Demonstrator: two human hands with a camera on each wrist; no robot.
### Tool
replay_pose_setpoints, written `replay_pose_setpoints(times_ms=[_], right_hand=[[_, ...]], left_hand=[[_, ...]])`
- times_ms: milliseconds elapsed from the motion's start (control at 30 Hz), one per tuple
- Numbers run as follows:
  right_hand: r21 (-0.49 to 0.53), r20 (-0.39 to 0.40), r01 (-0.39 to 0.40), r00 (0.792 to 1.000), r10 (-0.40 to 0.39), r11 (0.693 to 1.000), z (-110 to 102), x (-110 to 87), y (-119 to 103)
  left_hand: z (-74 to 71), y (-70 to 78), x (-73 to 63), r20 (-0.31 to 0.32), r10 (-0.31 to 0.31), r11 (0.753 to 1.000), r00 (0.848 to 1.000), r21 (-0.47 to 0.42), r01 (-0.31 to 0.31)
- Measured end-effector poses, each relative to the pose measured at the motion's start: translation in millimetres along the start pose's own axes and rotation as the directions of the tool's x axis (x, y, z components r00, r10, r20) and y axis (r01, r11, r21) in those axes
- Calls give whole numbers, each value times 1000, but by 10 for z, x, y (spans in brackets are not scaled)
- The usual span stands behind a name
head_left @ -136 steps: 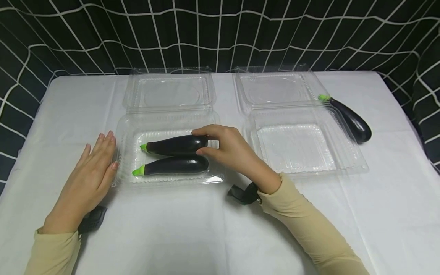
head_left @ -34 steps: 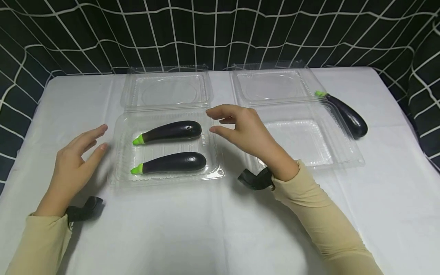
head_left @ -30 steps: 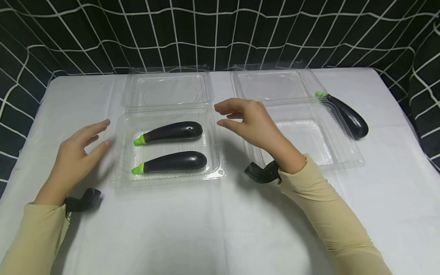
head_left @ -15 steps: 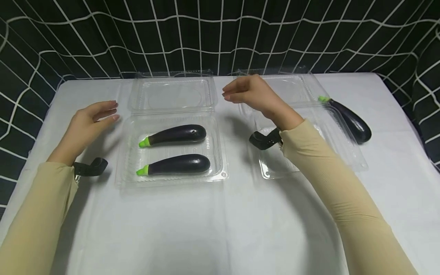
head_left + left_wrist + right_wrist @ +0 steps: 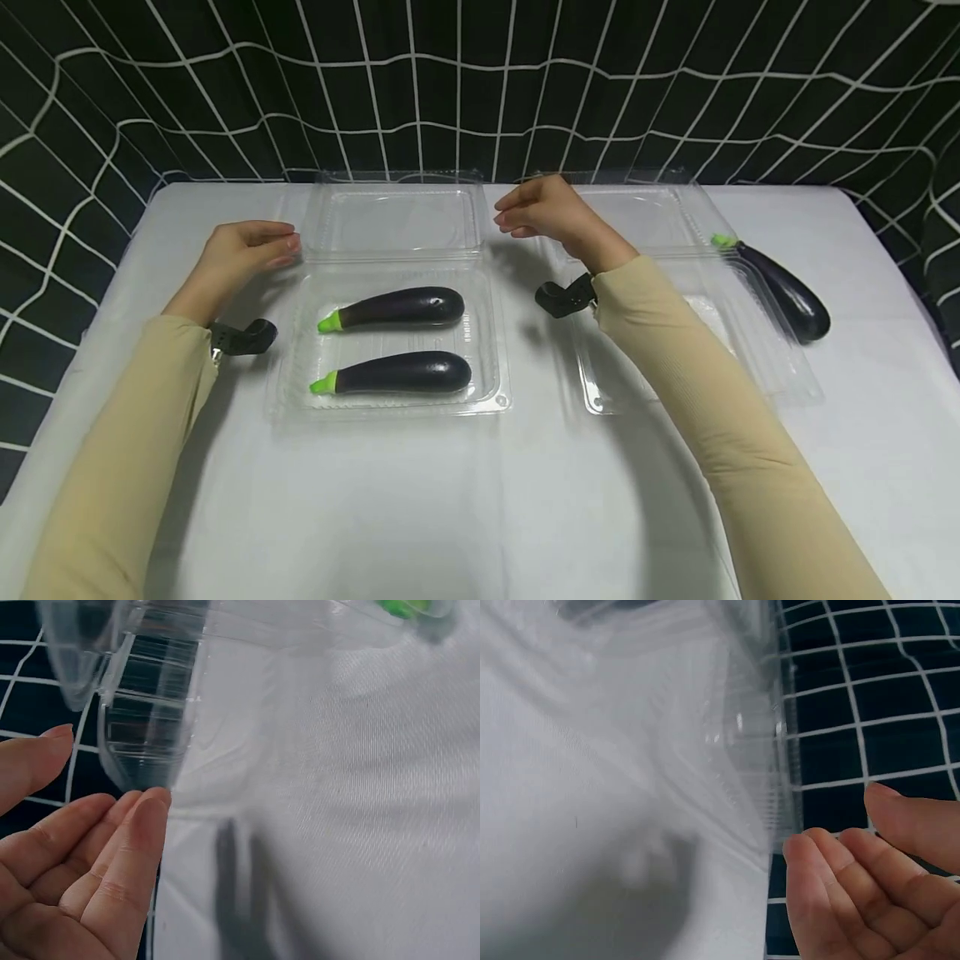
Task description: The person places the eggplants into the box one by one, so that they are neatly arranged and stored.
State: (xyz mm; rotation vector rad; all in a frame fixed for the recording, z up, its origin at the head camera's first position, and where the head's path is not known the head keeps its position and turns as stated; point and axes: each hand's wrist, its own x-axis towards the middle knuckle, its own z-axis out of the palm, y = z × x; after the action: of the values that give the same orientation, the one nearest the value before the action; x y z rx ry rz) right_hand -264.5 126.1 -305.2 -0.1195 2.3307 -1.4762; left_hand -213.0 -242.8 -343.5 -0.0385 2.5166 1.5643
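Two dark purple eggplants, the far one [image 5: 405, 307] and the near one [image 5: 408, 372], lie side by side in the base of the left clear plastic clamshell box [image 5: 501, 402], green stems to the left. Its lid [image 5: 397, 218] is folded back toward the rear edge. My left hand [image 5: 243, 258] is beside the lid's left edge; in the left wrist view its fingertips [image 5: 154, 806] are right at the plastic corner, thumb apart. On the lid's other side, my right hand [image 5: 551, 212] hovers with loosely bent fingers [image 5: 810, 881], holding nothing.
A second clear clamshell box [image 5: 596, 400] stands opened to the right, partly behind my right forearm. A third eggplant [image 5: 791, 296] lies against its right side. Behind the white-covered table [image 5: 390, 508] hangs a dark cloth with a white grid [image 5: 450, 92].
My right hand has let go of the far eggplant, which now lies farther from the near one. Both hands have since moved back to either side of the left box's lid.
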Motion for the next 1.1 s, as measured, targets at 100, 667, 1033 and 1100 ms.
replay_pose_setpoints(times_ms=[100,667,1033,1100], right_hand=[[-46,1,-20,1000,20,999,-3,21,10],[-13,1,-51,999,51,999,61,62,97],[2,-48,-41,998,41,999,115,70,92],[21,-60,-36,998,37,999,116,72,98]], left_hand=[[26,1,28,5,-2,998,1000,-67,3],[96,1,164,69,-21,940,997,-339,43],[68,37,134,49,-12,910,999,-412,31],[67,48,134,46,-10,903,999,-428,29]])
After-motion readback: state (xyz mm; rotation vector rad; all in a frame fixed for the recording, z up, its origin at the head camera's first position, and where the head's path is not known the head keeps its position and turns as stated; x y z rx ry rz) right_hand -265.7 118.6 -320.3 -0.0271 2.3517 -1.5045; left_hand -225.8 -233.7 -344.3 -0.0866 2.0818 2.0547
